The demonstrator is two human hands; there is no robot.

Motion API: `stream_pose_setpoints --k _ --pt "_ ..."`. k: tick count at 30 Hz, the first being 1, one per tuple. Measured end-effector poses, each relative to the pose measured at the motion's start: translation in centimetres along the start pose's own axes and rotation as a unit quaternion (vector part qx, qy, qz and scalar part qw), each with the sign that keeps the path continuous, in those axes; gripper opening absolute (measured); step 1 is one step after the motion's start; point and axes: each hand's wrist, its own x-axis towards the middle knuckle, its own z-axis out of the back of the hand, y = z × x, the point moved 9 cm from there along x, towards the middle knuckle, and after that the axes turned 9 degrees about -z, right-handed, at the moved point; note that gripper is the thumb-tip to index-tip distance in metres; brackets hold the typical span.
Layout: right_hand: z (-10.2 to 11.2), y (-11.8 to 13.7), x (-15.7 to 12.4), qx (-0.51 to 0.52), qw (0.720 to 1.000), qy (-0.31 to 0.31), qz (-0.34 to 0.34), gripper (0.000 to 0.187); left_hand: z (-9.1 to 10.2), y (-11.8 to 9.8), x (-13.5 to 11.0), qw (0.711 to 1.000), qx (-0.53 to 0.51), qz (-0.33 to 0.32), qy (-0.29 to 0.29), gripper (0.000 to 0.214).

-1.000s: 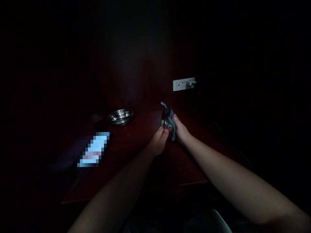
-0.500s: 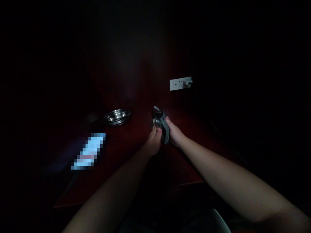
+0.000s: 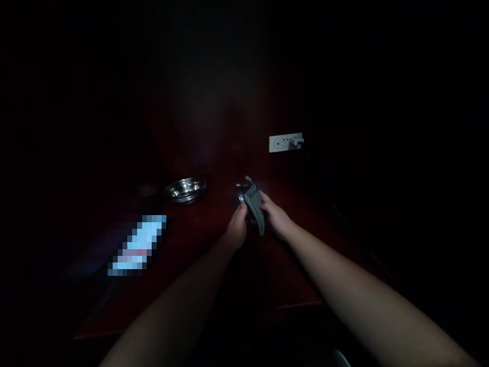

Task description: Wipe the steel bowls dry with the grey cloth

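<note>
Over the dark red table, my left hand (image 3: 236, 227) grips a shiny metal bowl (image 3: 240, 189) by its near side, thumb on the rim. The bowl is tipped on edge and only part of it shows. A grey cloth (image 3: 253, 202) is draped against the bowl's right side. Behind that cloth, my right hand (image 3: 278, 217) is closed on it and presses it to the bowl; some of its fingers are hidden. To the left, a stack of metal bowls (image 3: 186, 190) stands on the table, apart from both hands.
A lit, pixelated screen (image 3: 138, 245) lies at the left of the red table (image 3: 202, 224). On the back wall is a white socket panel (image 3: 280, 143) with a plug in it. The table's front edge passes beneath my forearms. Surroundings are very dark.
The cloth and bowl have turned in my hands, so more of the cloth's face shows. My right hand has shifted along the cloth. The whole view has moved slightly.
</note>
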Motion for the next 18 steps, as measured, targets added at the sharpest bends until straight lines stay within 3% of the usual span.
stream_pose_setpoints --k 7,13,18 --pt "1.5 0.8 -0.4 -0.262 0.958 -0.078 0.091 0.051 -0.2 0.2 -0.2 0.996 -0.081 0.028 0.003 0.052" --pt "1.4 2.4 -1.2 -0.299 0.935 -0.09 0.165 0.051 -2.4 -1.0 -1.0 0.993 -0.001 -0.012 0.12 0.05" --pt "1.6 2.9 -1.4 -0.299 0.931 -0.105 0.181 0.052 -3.3 -1.8 -1.1 0.983 0.054 -0.052 0.165 0.048"
